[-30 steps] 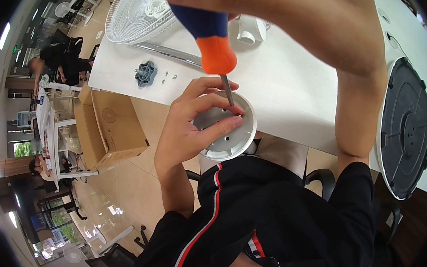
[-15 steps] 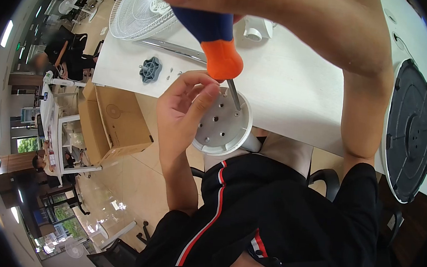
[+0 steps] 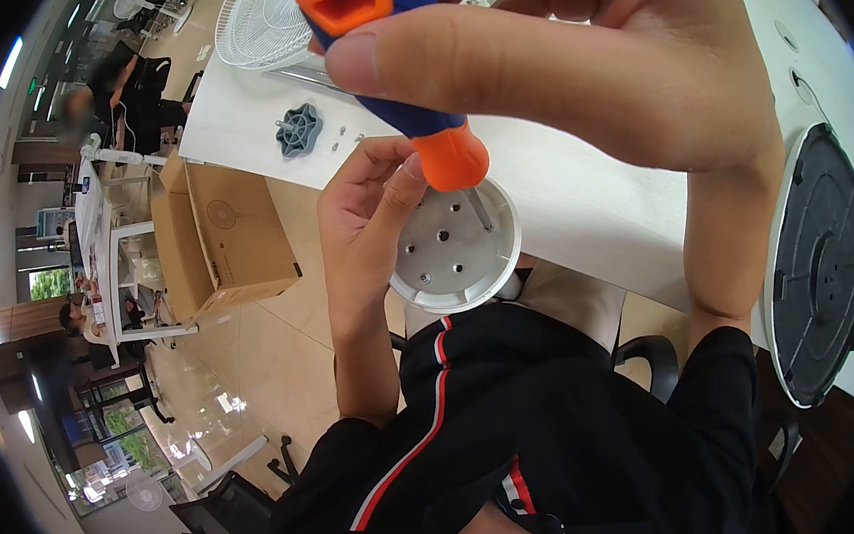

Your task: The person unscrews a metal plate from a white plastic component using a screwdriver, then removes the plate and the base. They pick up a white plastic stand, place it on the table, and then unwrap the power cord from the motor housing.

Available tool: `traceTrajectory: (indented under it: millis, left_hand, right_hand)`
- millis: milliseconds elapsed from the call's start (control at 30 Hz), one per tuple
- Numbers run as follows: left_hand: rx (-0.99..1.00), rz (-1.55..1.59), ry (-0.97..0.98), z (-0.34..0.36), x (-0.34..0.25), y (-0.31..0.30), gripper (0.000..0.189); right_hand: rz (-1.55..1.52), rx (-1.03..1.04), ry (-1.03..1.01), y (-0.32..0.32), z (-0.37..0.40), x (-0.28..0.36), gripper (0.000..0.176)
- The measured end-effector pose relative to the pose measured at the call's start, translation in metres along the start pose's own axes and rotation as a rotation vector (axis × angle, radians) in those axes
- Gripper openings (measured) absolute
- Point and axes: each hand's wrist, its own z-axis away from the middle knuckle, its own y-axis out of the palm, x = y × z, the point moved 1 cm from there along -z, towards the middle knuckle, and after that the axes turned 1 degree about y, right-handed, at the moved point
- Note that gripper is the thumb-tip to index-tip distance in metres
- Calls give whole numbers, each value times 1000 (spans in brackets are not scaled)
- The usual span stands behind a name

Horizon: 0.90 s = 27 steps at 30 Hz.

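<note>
My right hand [image 3: 562, 82] grips a blue and orange screwdriver [image 3: 453, 159], tilted, its metal shaft reaching into a white round part [image 3: 425, 292]. The shaft's tip is near a hole by the right inner wall of that part, whose flat inside has several holes and screws. My left hand [image 3: 363, 217] is at the part's upper left edge, thumb and forefinger pinched beside the screwdriver's orange end; what they hold is hidden. To the left on the white table [image 3: 238, 122] lie a grey knob [image 3: 298, 129] and a few small screws [image 3: 342, 132].
A white fan grille [image 3: 261, 23] and a metal pole lie at the table's upper left. At the right is a round black-and-white base [image 3: 823, 268]. An open cardboard box [image 3: 234, 237] stands on the floor at left. People sit farther off.
The screwdriver's handle has tilted further to the left, showing more of its orange top, and my right hand has shifted with it. The round part appears slightly farther right.
</note>
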Motion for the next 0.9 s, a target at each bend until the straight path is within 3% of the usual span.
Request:
traceTrajectory:
  millis: [167, 400, 500, 633, 900]
  left_hand:
    - [-64, 122, 89, -2, -6, 0, 22]
    - [-402, -278, 170, -26, 15, -66, 23]
    - [-379, -612, 216, -29, 43, -89, 19]
    - [-361, -824, 170, -26, 68, -88, 19]
    - [-350, -839, 166, -28, 81, -82, 17]
  right_hand:
    - [9, 5, 10, 2, 2, -1, 31]
    - [28, 4, 10, -2, 6, 1, 31]
    - [26, 5, 9, -2, 5, 1, 31]
    - [31, 6, 9, 0, 4, 1, 31]
    - [33, 8, 12, 0, 2, 0, 31]
